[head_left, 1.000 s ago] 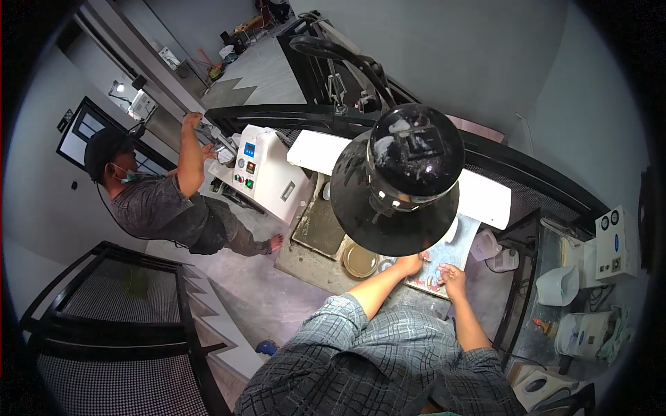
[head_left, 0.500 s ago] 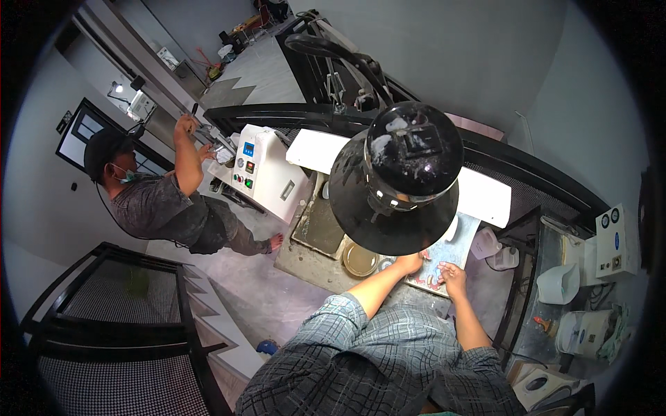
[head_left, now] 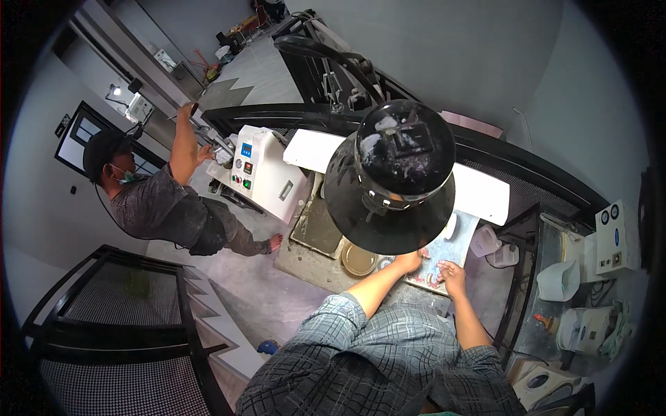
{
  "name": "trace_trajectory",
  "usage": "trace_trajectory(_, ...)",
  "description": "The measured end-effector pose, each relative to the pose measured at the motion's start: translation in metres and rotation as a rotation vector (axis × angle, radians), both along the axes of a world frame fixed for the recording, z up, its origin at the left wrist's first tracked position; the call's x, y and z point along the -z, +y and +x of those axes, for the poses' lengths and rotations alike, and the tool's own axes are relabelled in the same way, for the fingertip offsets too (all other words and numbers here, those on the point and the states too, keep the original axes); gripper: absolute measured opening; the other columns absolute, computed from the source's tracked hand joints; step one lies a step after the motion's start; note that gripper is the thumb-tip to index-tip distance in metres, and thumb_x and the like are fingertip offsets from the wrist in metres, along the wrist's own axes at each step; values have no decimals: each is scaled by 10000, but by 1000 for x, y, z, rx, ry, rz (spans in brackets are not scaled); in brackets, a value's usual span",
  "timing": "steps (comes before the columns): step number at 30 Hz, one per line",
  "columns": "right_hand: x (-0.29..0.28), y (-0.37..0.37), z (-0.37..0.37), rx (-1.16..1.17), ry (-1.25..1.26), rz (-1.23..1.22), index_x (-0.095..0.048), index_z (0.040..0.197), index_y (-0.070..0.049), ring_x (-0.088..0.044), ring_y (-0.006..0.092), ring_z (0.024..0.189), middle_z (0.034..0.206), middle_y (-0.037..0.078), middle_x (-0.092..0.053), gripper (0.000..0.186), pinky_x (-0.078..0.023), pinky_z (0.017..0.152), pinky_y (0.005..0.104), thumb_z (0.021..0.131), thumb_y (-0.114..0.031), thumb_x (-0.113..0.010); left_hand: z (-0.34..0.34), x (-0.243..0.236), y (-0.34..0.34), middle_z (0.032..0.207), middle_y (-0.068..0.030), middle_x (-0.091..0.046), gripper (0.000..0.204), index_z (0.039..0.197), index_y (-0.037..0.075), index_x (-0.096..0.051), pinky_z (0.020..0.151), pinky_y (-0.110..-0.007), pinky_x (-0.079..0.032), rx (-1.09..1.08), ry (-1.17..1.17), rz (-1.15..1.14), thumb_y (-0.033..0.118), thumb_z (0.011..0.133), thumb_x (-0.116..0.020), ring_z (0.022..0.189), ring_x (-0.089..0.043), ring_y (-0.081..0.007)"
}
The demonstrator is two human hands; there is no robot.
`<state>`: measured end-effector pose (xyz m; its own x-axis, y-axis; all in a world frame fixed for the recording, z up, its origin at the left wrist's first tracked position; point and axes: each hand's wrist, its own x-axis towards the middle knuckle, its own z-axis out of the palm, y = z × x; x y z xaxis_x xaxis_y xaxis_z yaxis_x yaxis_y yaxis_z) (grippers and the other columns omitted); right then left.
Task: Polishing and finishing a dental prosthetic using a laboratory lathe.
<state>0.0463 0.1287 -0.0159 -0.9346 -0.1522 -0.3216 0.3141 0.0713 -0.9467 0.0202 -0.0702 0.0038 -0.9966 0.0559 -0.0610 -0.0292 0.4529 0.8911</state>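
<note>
Under the black lamp shade (head_left: 388, 222), my two hands work over a pale blue board (head_left: 454, 243). My left hand (head_left: 409, 261) is closed at the board's near left edge, its fingertips partly behind the shade's rim. A small reddish piece shows by those fingertips, too small to name. My right hand (head_left: 452, 279) is curled, thumb and fingers close together, over the board's right side. What either hand grips is too small to make out. Several small reddish curved pieces (head_left: 434, 282) lie on the board between the hands.
Left of my hands stand a round bowl of brownish liquid (head_left: 360, 259) and a grey tray (head_left: 318, 229). Plastic jugs (head_left: 485, 240) are at the right. A co-worker (head_left: 159, 201) stands at a white machine (head_left: 260, 166) on the left. A side bench (head_left: 531, 291) holds equipment.
The lamp appears slightly further left in view. The co-worker's raised hand has moved a little upward. My hands stay almost where they were.
</note>
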Motion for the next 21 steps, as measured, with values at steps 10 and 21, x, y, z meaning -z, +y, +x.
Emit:
trace_trajectory(10,-1,0,-1,-20,13,-8,-575,1053,45,-573,116,632,949,112,-643,208,-508,572,242,865,-24,-518,0,-5,0,789,-136,-638,130,767,14,-619,728,-334,-460,12,3,-59,50,819,-505,780,-613,-261)
trace_trajectory(21,-22,-21,-4,1,-78,57,-615,1007,11,-553,84,592,842,64,-642,203,-463,512,215,839,-103,-600,1,2,5,798,-136,-657,154,795,-8,-595,746,-337,-474,-3,18,134,-33,801,-443,801,-626,-241)
